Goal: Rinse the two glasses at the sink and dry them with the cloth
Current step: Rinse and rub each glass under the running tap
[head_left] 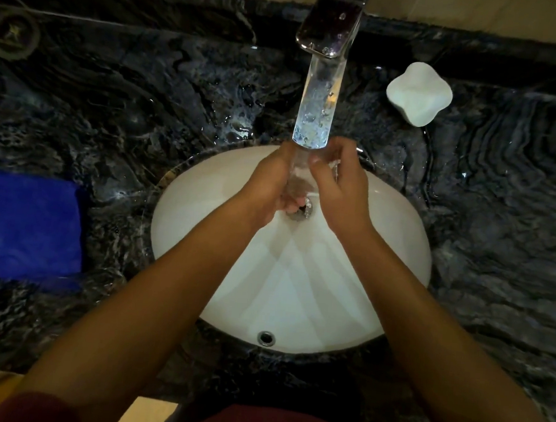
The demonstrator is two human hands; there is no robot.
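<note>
Dark veined stone makes up the surface (501,228) around a white oval sink (399,253), seen from the head camera looking straight down. At 12 o'clock the chrome faucet (333,25) pours a thick stream of water (314,113) onto a clear glass (301,172), which is held over the drain between both hands. The left hand (269,183) curls round the glass from the 9 o'clock side; the right hand (339,179) grips its upper part with thumb and fingers from 3 o'clock. Only this one glass shows; the second is nowhere in view, so I cannot tell whether it is rinsed yet. A blue cloth (26,227) lies flat on the surface at 9 o'clock, well apart from the sink and untouched. At 1 o'clock sits a white lobed object (419,93). Judging by this, rinsing is under way and all the drying is left.
</note>
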